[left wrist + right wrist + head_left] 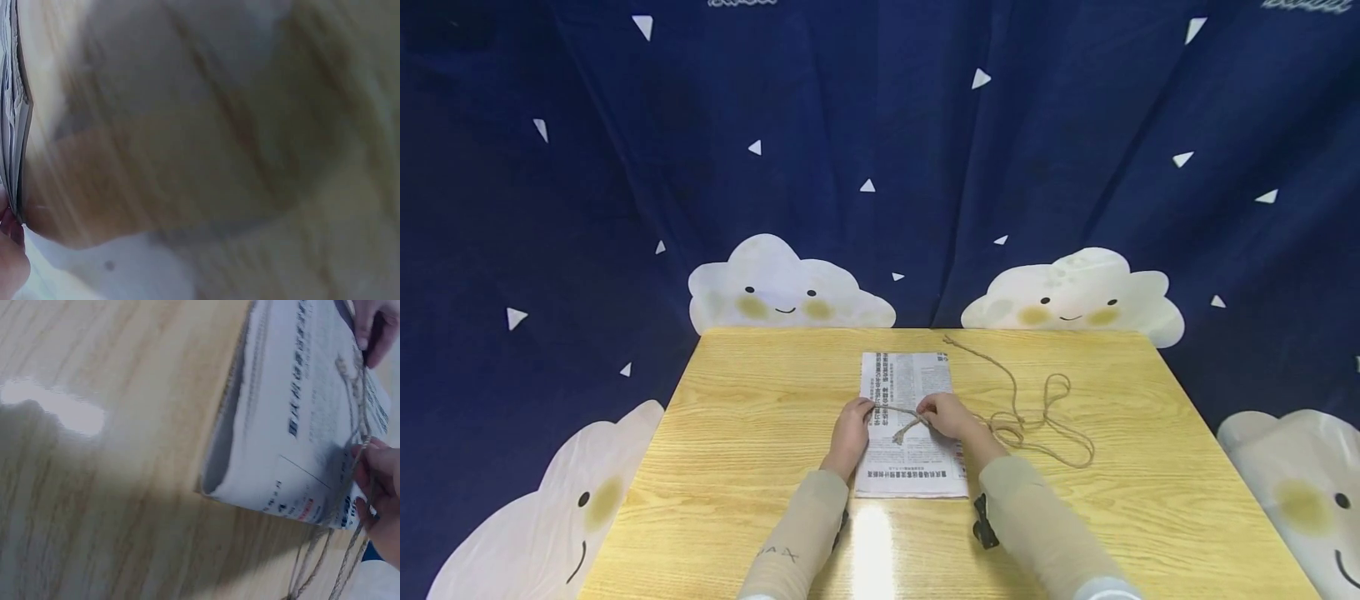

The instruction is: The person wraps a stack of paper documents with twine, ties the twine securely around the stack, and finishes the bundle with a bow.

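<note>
A folded stack of newspaper [910, 458] lies on the wooden table, twine [891, 408] running across its upper face. At the stack's left edge my left hand [852, 429] pinches the twine where it meets the paper; in the left wrist view its fingertips [14, 228] are right at the layered paper edge. My right hand [946, 415] pinches the twine over the right part of the stack, fingers [375, 464] curled round it in the right wrist view. One frayed twine end [341, 365] lies on the newsprint between the hands.
Loose loops of twine [1051, 417] spread over the table [760, 400] to the right, their far end near the back edge. Behind hangs a dark blue curtain [820, 108] with white clouds. A dark device [985, 523] sits at the right wrist.
</note>
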Motion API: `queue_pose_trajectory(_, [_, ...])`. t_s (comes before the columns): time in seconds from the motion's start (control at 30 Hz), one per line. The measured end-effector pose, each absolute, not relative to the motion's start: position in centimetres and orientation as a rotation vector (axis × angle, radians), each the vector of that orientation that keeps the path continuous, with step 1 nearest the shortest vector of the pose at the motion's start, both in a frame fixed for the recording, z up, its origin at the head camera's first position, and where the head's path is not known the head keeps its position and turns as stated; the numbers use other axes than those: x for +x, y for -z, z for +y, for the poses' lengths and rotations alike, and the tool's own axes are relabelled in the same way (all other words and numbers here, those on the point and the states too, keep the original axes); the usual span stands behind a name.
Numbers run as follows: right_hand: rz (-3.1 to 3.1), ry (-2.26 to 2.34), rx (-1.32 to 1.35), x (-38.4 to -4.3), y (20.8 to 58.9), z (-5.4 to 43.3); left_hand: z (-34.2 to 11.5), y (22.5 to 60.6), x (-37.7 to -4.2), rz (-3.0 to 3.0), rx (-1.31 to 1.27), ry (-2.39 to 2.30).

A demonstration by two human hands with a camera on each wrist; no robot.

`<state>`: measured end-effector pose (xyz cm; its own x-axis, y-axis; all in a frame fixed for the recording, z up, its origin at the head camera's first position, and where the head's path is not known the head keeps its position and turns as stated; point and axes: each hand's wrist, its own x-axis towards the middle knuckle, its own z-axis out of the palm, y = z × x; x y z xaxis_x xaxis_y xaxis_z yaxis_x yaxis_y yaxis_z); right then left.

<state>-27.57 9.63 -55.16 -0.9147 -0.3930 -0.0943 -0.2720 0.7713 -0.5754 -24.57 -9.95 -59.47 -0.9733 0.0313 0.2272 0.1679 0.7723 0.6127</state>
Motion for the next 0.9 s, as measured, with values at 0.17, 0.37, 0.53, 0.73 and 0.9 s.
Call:
queue_pose_trajectory(0.17, [2.815,0.908,-0.592,-27.3,56.0,9.1,-10.0,59.4,-24.5,-2.752,-0.176,0.997])
queue_pose_trajectory(0.37, [2.797,1.012,-0.636,-27.0,56.8,9.1,-10.1,59.4,-24.6,-2.763,-0.175,1.011])
queue_pose_trajectory(0.53, [2.846,1.122,-0.578,-27.6,55.6,11.2,-10.1,59.1,-24.7,-2.807,-0.18,1.003])
queue_pose_trajectory(0.73, [2.914,1.064,-0.589,-28.4,53.1,16.5,-10.2,58.7,-24.2,-2.813,-0.246,0.846])
queue_pose_trajectory(0.9, [2.84,0.866,-0.623,-28.3,52.4,20.4,-9.2,58.5,-23.6,-2.772,-0.418,0.714])
